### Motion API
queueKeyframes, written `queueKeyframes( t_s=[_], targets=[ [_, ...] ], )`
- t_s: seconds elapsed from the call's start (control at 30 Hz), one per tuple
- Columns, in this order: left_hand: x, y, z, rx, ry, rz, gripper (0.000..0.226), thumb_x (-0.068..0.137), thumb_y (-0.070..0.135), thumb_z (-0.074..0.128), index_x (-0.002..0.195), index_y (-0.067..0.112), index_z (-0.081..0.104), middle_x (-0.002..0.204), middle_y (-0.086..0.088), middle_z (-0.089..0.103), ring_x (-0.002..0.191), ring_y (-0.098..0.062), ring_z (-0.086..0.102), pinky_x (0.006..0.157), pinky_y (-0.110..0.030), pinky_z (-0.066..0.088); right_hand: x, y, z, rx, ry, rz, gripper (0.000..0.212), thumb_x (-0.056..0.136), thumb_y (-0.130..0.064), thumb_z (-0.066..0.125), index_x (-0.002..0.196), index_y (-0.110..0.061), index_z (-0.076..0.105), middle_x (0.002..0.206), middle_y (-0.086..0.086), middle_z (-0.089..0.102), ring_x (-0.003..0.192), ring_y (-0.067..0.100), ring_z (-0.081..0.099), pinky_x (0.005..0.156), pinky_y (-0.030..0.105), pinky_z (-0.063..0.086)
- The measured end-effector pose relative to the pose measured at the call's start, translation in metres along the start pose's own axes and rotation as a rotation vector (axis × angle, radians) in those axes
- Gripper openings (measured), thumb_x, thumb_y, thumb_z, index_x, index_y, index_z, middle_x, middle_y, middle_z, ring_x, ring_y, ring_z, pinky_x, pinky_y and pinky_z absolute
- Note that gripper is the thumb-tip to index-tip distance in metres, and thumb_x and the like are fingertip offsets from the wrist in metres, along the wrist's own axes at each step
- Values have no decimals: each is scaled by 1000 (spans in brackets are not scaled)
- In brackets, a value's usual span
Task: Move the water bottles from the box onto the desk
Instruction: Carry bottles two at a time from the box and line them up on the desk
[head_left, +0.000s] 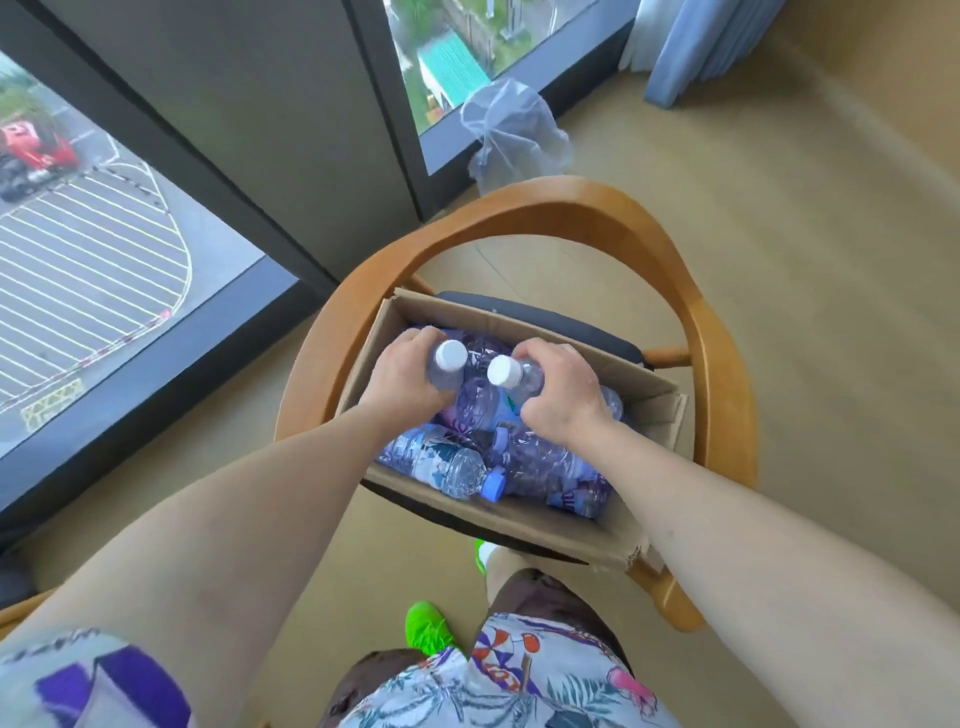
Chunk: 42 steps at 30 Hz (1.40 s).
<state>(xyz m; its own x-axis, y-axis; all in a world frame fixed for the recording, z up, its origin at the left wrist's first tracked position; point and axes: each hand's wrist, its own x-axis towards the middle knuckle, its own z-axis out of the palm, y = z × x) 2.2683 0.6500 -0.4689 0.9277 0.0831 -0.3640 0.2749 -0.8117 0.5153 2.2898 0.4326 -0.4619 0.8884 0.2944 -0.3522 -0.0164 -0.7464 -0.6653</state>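
Note:
An open cardboard box (644, 410) sits on the seat of a wooden chair (545, 208). Several clear water bottles with blue labels lie inside it, one with a pale blue cap (447, 467) near the front wall. My left hand (402, 376) grips a white-capped bottle (448, 364) by its neck, upright above the pile. My right hand (558, 392) grips a second white-capped bottle (511, 375) the same way, right beside the first. The desk is not in view.
A bin lined with a clear plastic bag (511, 135) stands behind the chair by the floor-length window (93, 249). A blue curtain (696, 47) hangs at the back right. My legs and green shoes (431, 626) are just in front of the chair.

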Motion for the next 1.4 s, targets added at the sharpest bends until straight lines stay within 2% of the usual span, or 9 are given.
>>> queueKeyframes(
  t_s=[0.33, 0.47, 0.57, 0.7, 0.8, 0.97, 1.03, 1.17, 1.4],
  targets=[
    [-69, 6, -99, -670, 439, -290, 40, 54, 25, 89, 85, 32, 64, 77, 24, 69, 73, 10, 65, 65, -22, 49, -23, -135, -19, 593, 56, 26, 63, 42, -9, 72, 104, -16, 65, 85, -2, 68, 78, 15, 63, 67, 26, 48],
    [-123, -15, -145, -867, 563, -330, 64, 49, 26, 92, 105, 26, 61, 103, -2, 71, 94, -18, 71, 79, -41, 62, -45, -182, 0, 863, -131, -11, 49, 67, 20, 65, 102, -13, 58, 78, 8, 65, 69, 22, 67, 61, 34, 57],
    [-176, -38, -174, -1029, 680, -331, 72, 48, 26, 97, 109, 20, 59, 103, -5, 73, 93, -22, 75, 73, -37, 62, -74, -226, 23, 932, -166, -24, 36, 80, 16, 63, 106, -5, 52, 82, 16, 63, 67, 30, 65, 66, 47, 58],
    [-247, -69, -202, -1195, 814, -305, 66, 50, 34, 98, 107, 23, 66, 102, -4, 76, 91, -22, 77, 77, -39, 62, -122, -291, 53, 1069, -462, -126, 7, 84, -5, 58, 83, -9, 52, 67, 8, 43, 51, 20, 44, 49, 27, 41],
    [-297, -93, -217, -1292, 960, -296, 48, 61, 31, 96, 98, 24, 67, 101, -4, 75, 86, -23, 74, 61, -31, 58, -154, -329, 76, 1068, -644, -115, 19, 98, -16, 52, 79, -15, 53, 67, 6, 42, 53, 19, 41, 53, 27, 37],
    [-388, -143, -229, -1381, 1180, -317, 50, 62, 32, 90, 102, 16, 66, 100, -4, 70, 79, -20, 65, 58, -26, 53, -205, -388, 128, 939, -836, -157, 23, 100, -31, 53, 88, -12, 61, 68, 7, 58, 53, 23, 60, 54, 30, 54],
    [-433, -166, -229, -1407, 1238, -346, 59, 60, 36, 88, 108, 12, 65, 100, -8, 70, 83, -24, 65, 69, -33, 52, -231, -410, 154, 895, -924, -176, 25, 98, -31, 55, 90, -9, 64, 68, 9, 62, 55, 25, 63, 55, 32, 56],
    [-524, -208, -224, -1434, 1377, -392, 25, 75, 19, 86, 88, 13, 66, 86, -11, 65, 85, -31, 63, 80, -42, 55, -287, -448, 214, 765, -1129, -230, 22, 94, -33, 58, 97, -13, 50, 73, 7, 36, 61, 20, 36, 53, 28, 38],
    [-698, -256, -186, -1340, 1681, -603, 34, 75, 42, 88, 95, 19, 73, 102, -5, 76, 93, -24, 72, 87, -39, 58, -415, -496, 335, 543, -1288, -383, 45, 84, -38, 76, 107, -6, 55, 72, 13, 59, 57, 27, 59, 52, 36, 56]
  ],
)
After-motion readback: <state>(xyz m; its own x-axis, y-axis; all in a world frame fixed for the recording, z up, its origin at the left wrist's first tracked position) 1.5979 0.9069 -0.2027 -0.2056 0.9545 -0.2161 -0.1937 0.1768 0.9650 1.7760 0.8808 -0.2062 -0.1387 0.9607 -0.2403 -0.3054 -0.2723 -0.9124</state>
